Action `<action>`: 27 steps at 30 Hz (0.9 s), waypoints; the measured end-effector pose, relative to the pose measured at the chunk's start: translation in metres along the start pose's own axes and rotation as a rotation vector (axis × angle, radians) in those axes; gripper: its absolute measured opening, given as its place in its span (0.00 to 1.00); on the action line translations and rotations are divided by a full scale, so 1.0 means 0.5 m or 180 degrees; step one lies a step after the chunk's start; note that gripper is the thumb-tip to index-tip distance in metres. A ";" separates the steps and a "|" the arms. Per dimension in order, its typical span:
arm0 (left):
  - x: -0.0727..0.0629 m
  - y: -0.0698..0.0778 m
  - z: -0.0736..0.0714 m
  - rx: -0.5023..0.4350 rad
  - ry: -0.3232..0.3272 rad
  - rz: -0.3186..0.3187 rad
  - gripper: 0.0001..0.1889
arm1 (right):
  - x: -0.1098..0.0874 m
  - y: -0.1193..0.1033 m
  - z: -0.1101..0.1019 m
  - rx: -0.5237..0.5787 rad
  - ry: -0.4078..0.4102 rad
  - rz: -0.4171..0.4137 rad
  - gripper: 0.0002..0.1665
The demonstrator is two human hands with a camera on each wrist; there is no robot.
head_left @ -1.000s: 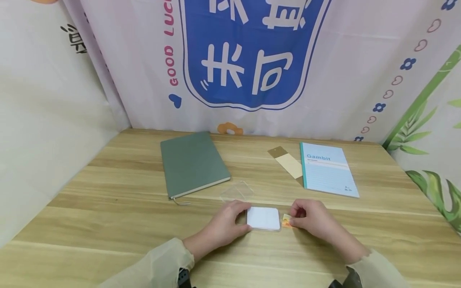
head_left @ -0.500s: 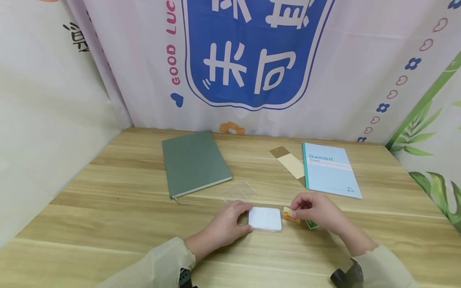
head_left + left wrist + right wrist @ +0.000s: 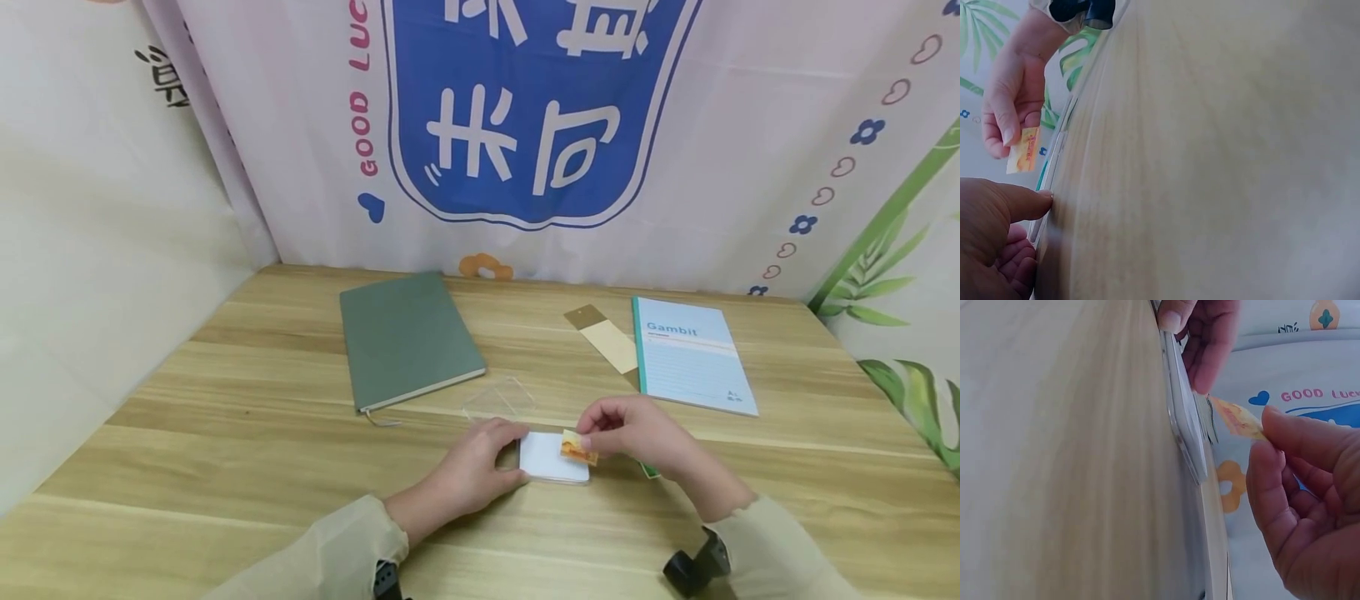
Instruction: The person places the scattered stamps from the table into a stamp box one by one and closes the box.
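On the table lies a white rounded slab (image 3: pixel 538 457), like a stack of blank cards in a shallow clear case. My left hand (image 3: pixel 476 467) grips its left end, thumb on the near edge and fingers on the far edge. Between thumb and index finger my right hand (image 3: pixel 637 433) pinches a small yellow-orange printed card (image 3: pixel 574 448), which overlaps the slab's right part in the head view. The right wrist view shows this card (image 3: pixel 1235 419) raised off the slab (image 3: pixel 1184 406). A small green piece (image 3: pixel 649 472) lies on the table, partly hidden under the right hand.
A clear plastic cover (image 3: pixel 495 402) lies just behind the left hand. Farther back are a dark green notebook (image 3: pixel 408 337), a beige-brown strip (image 3: pixel 607 342) and a light blue Gambit notebook (image 3: pixel 693 354). A printed curtain (image 3: pixel 315 167) hangs behind the table (image 3: pixel 225 450).
My right hand has lifted the yellow-orange card off the table and moved it left over the white slab, uncovering the green piece. The left hand keeps its grip.
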State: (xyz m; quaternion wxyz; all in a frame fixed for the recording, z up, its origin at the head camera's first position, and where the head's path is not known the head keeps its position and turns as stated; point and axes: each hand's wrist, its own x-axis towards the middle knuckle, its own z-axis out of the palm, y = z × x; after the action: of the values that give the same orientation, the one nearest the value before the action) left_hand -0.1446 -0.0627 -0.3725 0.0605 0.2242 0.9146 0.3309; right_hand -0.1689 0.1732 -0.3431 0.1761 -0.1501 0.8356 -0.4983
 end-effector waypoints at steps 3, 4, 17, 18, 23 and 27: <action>0.000 0.001 -0.001 -0.0017 0.0007 0.0024 0.26 | 0.009 -0.003 0.011 0.0007 -0.0017 -0.0040 0.09; 0.001 0.001 -0.001 -0.0022 0.0008 0.0032 0.26 | 0.011 -0.004 0.015 0.0021 -0.0032 -0.0043 0.09; -0.001 -0.003 -0.001 -0.0082 0.0030 0.0078 0.25 | 0.036 -0.016 0.050 -0.0022 -0.0194 -0.0109 0.09; -0.001 -0.003 -0.001 -0.0090 0.0033 0.0081 0.26 | 0.037 -0.016 0.053 -0.0059 -0.0202 -0.0133 0.08; -0.002 -0.004 0.000 -0.0107 0.0054 0.0076 0.26 | 0.045 -0.016 0.064 -0.0262 -0.0159 -0.0129 0.05; -0.002 -0.005 0.001 -0.0132 0.0067 0.0084 0.26 | 0.051 -0.017 0.070 -0.0412 -0.0057 -0.0127 0.03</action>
State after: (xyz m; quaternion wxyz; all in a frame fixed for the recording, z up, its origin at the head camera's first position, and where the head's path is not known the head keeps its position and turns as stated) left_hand -0.1444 -0.0645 -0.3744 0.0512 0.2315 0.9051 0.3530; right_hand -0.1754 0.1311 -0.3549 0.1636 -0.1823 0.8612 -0.4453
